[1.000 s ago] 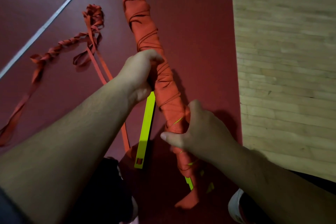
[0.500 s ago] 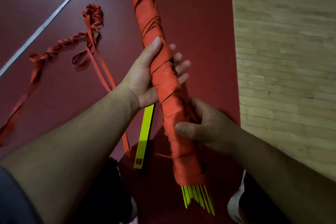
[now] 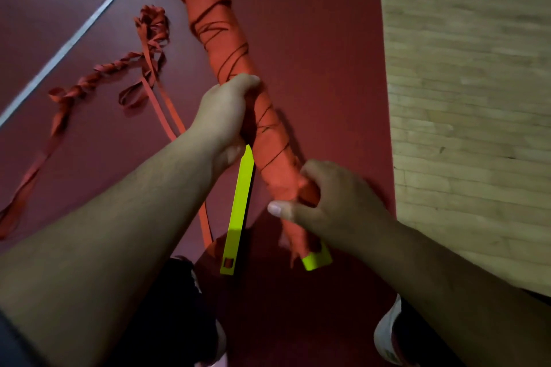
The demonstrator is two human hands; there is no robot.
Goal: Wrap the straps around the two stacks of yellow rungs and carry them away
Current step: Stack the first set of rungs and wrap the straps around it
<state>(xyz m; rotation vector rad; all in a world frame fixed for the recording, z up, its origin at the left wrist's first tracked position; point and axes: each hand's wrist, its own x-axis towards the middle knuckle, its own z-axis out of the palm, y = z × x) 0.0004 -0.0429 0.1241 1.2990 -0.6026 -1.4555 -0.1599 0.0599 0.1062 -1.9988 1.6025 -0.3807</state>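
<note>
Head view: L hand (image 3: 223, 116) grips the bundle (image 3: 220, 39) of yellow rungs, which is wound end to end in orange strap. Its fingers (image 3: 249, 80) curl over the bundle approx. mid-length. R hand (image 3: 337, 208) grips the same bundle lower down, nearer the person, w/ the thumb (image 3: 277, 208) stretched L across the wrap and the other fingers curled behind it. Both hands are clenched on the bundle, which slants up and away past the L fingers and out of the top edge. Can't tell if its far end touches anything. Just below the R fingers the bare rung ends (image 3: 317, 261) stick out of the wrap.

Between the two hands and lower, a 2nd yellow stack (image 3: 240, 211) lies flat on the red mat (image 3: 313, 53), unwrapped. Its far tip is just under the L wrist and its near end has a small slot. L of the L fingers, well apart, a loose strap (image 3: 98, 77) lies on the mat, partly twisted, partly bunched. Two runs of it lead back under the L forearm. A white line (image 3: 74, 39) crosses the mat further L. R of the R fingers is a wood floor (image 3: 462, 98). A white shoe (image 3: 387, 334) shows below the R forearm.
</note>
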